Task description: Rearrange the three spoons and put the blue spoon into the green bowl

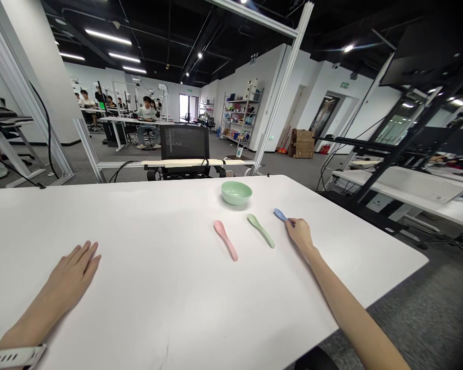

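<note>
My left hand (72, 272) lies flat on the white table (146, 288) near its left side, fingers apart, holding nothing. My right hand (300, 235) has its fingertips closed on the handle of a blue plastic spoon (280, 215), whose bowl points away from me. To the left of it lie a green plastic spoon (261, 230) and a pink plastic spoon (226, 240), both untouched. Beyond them sits a pale green bowl (236, 192), near the table's far edge. The bowl's inside is partly hidden by the viewing angle.
A black office chair (184, 149) and a white metal frame (278, 87) stand beyond the far edge. A second white desk (401, 185) with black equipment stands to the right. Further back, several people sit at desks, with shelves and cardboard boxes along the wall.
</note>
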`<state>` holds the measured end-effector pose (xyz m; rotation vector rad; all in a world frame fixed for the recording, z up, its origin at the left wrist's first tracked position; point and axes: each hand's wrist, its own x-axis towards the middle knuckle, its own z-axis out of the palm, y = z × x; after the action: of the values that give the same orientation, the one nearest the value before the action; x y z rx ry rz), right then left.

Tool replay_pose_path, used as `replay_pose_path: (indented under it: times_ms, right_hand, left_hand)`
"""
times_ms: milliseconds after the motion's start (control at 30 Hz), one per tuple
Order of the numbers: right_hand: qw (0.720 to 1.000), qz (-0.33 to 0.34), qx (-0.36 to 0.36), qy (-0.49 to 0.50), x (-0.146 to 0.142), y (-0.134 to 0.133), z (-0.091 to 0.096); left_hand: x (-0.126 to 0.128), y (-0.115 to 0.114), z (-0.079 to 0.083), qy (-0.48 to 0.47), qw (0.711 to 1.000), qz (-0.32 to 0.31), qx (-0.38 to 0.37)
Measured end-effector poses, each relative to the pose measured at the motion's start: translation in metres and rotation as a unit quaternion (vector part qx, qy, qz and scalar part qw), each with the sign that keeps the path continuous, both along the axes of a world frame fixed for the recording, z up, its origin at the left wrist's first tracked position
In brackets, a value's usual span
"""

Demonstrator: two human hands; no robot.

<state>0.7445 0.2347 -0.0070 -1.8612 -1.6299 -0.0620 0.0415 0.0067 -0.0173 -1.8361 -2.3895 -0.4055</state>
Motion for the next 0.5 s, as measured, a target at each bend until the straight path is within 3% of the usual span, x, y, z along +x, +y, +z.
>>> replay_pose_path:
  times_ms: [200, 300, 400, 500]
  right_hand:
    - [0.998, 0.004, 0.061, -0.006, -0.016, -0.011, 0.017]
    - [0.99, 0.112, 0.081, 0.006, -0.033, -0.022, 0.032]
    - [0.973, 0.223, 0.027, 0.047, -0.051, -0.034, 0.043]
    - [0.956, 0.279, -0.037, 0.078, -0.066, -0.044, 0.047]
  left_hand:
    - [0.0, 0.0, 0.001, 0.003, 1.0, -0.003, -0.001]
    - [0.003, -0.001, 0.005, 0.002, 1.0, 0.002, -0.005]
    - [0.006, -0.001, 0.008, -0.001, 1.0, 0.007, -0.006]
    - [0.006, -0.001, 0.009, -0.001, 1.0, 0.007, -0.01]
